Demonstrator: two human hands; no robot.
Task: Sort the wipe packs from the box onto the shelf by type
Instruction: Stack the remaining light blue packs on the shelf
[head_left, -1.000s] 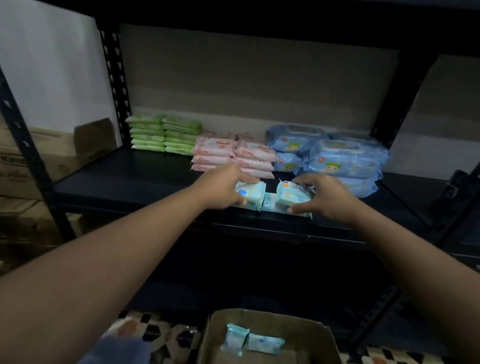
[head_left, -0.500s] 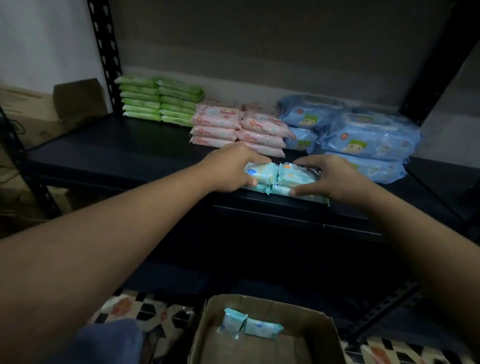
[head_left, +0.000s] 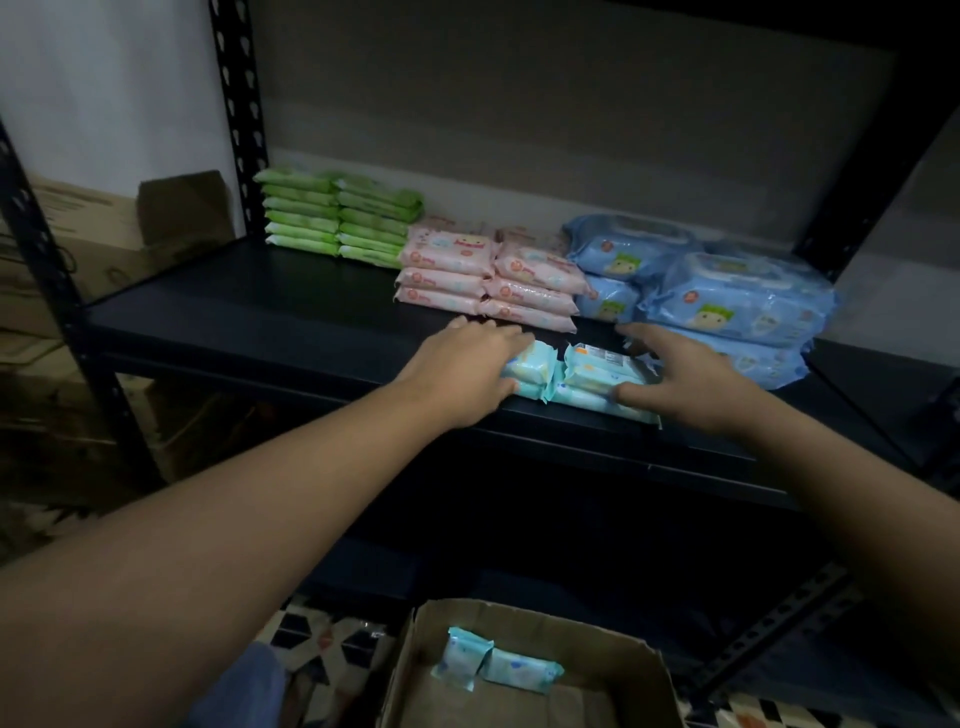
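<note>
Teal wipe packs (head_left: 576, 376) now down at near shelf (head_left: 260, 327) edge, stacked before pink packs (head_left: 488, 280). Left hand (head_left: 467, 371) flat on stack; right hand (head_left: 675, 379) opening, fingers loosening off. Two teal packs (head_left: 498, 665) left in box (head_left: 613, 649).

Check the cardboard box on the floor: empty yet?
Not empty. Two small teal wipe packs lie against the back wall of the cardboard box; its near part runs out of frame, so more may be hidden.
</note>
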